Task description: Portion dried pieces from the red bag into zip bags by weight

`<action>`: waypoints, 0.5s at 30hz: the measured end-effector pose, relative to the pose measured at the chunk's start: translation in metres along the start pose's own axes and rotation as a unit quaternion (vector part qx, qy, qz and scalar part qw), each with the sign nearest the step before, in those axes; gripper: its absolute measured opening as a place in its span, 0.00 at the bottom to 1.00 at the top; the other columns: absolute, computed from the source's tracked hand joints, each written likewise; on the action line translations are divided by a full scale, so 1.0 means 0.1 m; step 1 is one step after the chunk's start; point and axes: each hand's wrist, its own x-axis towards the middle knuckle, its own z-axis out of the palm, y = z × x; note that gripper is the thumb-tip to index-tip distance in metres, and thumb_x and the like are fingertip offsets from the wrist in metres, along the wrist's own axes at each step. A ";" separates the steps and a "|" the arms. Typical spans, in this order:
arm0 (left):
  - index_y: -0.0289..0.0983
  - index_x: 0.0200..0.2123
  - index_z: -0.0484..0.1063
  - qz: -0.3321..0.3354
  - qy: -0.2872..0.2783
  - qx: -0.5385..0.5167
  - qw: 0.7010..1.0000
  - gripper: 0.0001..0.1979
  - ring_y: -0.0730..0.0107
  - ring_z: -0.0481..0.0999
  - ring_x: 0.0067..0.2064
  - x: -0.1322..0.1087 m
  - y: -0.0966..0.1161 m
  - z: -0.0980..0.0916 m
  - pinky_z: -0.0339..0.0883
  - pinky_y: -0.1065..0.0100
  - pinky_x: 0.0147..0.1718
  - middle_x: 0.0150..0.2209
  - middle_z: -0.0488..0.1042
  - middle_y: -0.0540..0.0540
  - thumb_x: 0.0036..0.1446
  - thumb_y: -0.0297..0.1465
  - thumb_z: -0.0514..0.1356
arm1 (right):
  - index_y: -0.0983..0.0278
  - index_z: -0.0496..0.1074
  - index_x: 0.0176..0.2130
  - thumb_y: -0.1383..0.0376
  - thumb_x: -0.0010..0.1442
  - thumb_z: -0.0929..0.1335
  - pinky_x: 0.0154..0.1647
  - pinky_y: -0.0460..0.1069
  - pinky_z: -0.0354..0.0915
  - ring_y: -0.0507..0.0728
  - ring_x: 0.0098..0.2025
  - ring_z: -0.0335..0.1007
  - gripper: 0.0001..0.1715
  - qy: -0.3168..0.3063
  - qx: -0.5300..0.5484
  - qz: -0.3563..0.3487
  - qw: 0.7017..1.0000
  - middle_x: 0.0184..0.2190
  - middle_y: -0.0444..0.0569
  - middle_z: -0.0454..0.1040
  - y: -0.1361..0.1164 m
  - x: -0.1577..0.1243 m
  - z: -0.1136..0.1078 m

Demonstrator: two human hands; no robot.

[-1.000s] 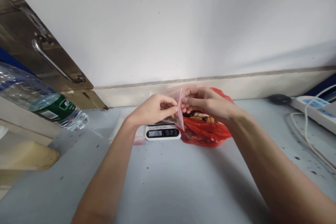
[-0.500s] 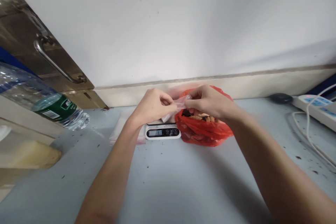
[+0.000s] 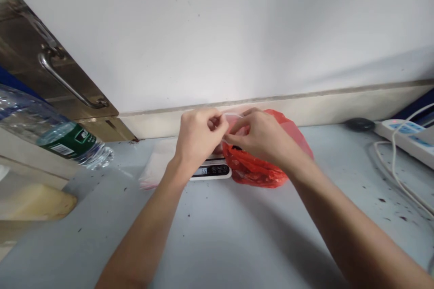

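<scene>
Left hand (image 3: 200,137): at 12 o'clock of the worktop, fingertips pinched on the top edge of a small clear plastic zip bag (image 3: 233,119).
Right hand (image 3: 259,137): just beside the left at its 3 o'clock, fingertips touching, clamped on the same bag edge.
Small clear plastic zip bag: held up between both hands, above the scale and the red bag; mostly hidden by fingers, contents not discernible.
Small white digital kitchen scale (image 3: 212,170): flat on the worktop directly under the hands, dark display facing 6 o'clock.
Crumpled red plastic carrier bag (image 3: 267,167): touching the scale at its 3 o'clock, mouth open under the right hand.
Progress: judged midway; bag mouth worked at by both hands, whether sealed or open not discernible.
Flat clear plastic bags (image 3: 156,168): lying at 9 o'clock of the scale, apparently unused.
Readable writing: scale digits too blurred to read with certainty; clear plastic water bottle (image 3: 50,133) at 9 o'clock has a green label with barcode, brand illegible.
White power strip (image 3: 405,137): at 3 o'clock, white cable looping off.
Pale grey worktop (image 3: 217,235): speckled with dark crumbs.
</scene>
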 end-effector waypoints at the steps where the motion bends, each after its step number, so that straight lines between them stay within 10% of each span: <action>1: 0.38 0.23 0.75 0.009 0.001 0.001 1.000 0.11 0.71 0.73 0.27 0.00 0.01 0.00 0.69 0.69 0.32 0.25 0.78 0.50 0.58 0.28 0.60 | 0.58 0.72 0.23 0.60 0.58 0.72 0.40 0.54 0.64 0.66 0.50 0.71 0.14 0.002 0.011 -0.002 1.000 0.30 0.53 0.76 0.00 0.01 0.01; 8: 0.37 0.26 0.77 0.021 0.026 -0.058 0.998 0.14 0.70 0.76 0.28 0.02 -0.06 -0.01 0.69 0.70 0.32 0.26 0.81 0.48 0.64 0.34 0.60 | 0.58 0.70 0.38 0.65 0.49 0.76 0.32 0.52 0.69 0.60 0.36 0.74 0.17 -0.053 -0.022 0.086 0.995 0.38 0.47 0.75 0.00 -0.03 -0.06; 12: 0.38 0.43 0.81 -0.100 0.042 -0.112 0.988 0.13 0.60 0.81 0.50 0.09 -0.25 -0.06 0.73 0.66 0.48 0.48 0.84 0.42 0.69 0.38 0.59 | 0.56 0.70 0.58 0.64 0.52 0.75 0.40 0.56 0.74 0.63 0.42 0.77 0.35 -0.022 0.016 -0.046 0.999 0.42 0.47 0.77 0.11 -0.03 -0.15; 15: 0.39 0.51 0.78 -0.257 -0.016 -0.286 0.923 0.15 0.59 0.83 0.47 0.13 -0.36 -0.12 0.76 0.63 0.46 0.52 0.82 0.39 0.71 0.40 0.58 | 0.54 0.55 0.74 0.62 0.57 0.73 0.42 0.56 0.76 0.62 0.40 0.79 0.51 -0.008 0.075 -0.153 0.985 0.39 0.45 0.78 0.26 0.04 -0.21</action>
